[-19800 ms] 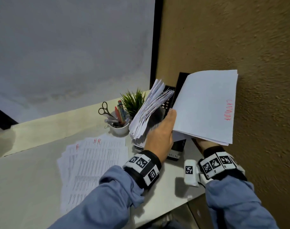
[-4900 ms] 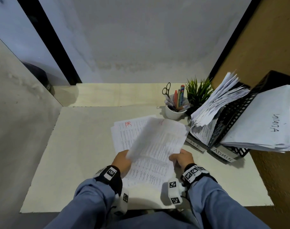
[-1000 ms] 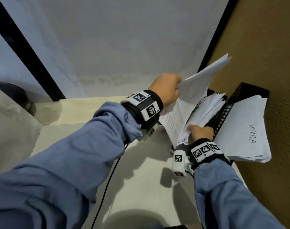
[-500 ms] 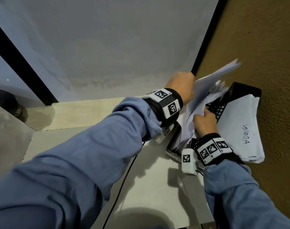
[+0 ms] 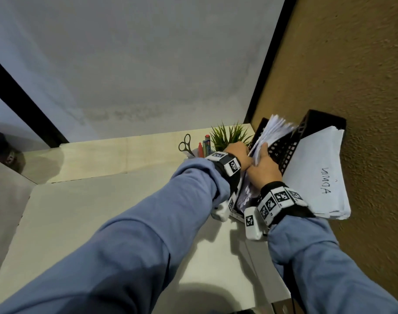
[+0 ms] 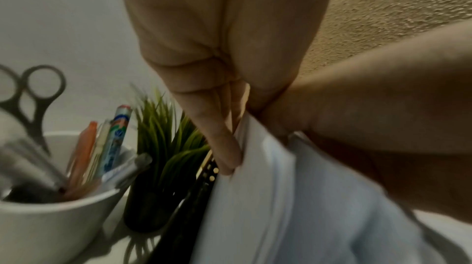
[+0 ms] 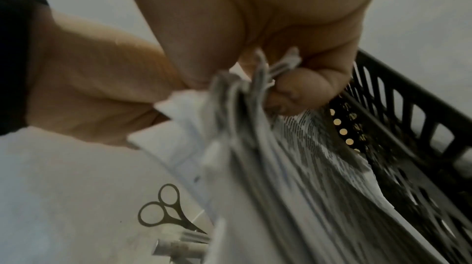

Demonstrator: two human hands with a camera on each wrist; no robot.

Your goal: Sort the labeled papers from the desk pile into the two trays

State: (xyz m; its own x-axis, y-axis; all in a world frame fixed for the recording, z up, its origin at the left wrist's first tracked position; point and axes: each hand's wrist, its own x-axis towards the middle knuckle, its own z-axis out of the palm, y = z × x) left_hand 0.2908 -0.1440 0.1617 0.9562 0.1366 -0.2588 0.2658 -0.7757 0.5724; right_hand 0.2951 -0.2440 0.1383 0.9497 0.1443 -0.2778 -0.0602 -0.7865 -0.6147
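Left wrist view: our left fingers (image 6: pixel 224 147) lie straight and close together, pressing flat against the outer sheet of the paper stack (image 6: pixel 255 197); they curl round nothing. In the right wrist view our right fingers (image 7: pixel 296 90) are curled and pinch the fanned top edges of the same stack, with the thumb on the other side.

In the head view the left hand (image 5: pixel 238 152) is at 9 o'clock of the stack (image 5: pixel 272 132) and the right hand (image 5: pixel 265 164) at 6 o'clock. The stack stands tilted in the nearer black mesh tray (image 5: pixel 282 148). At 3 o'clock of it the second tray (image 5: pixel 318 120) holds the pile marked ADMIN (image 5: pixel 316 177), which overhangs the front.

At 9 o'clock of our left hand stand the artificial plant (image 5: pixel 227 134) and the white cup (image 6: pixel 51 218) with scissors (image 5: pixel 185 143) and pens.

We judge the risk thus: the sheets are uneven, so hard pushing may fold corners or let some slide out over the tray wall. Our left wrist is close to the cup and could knock it.
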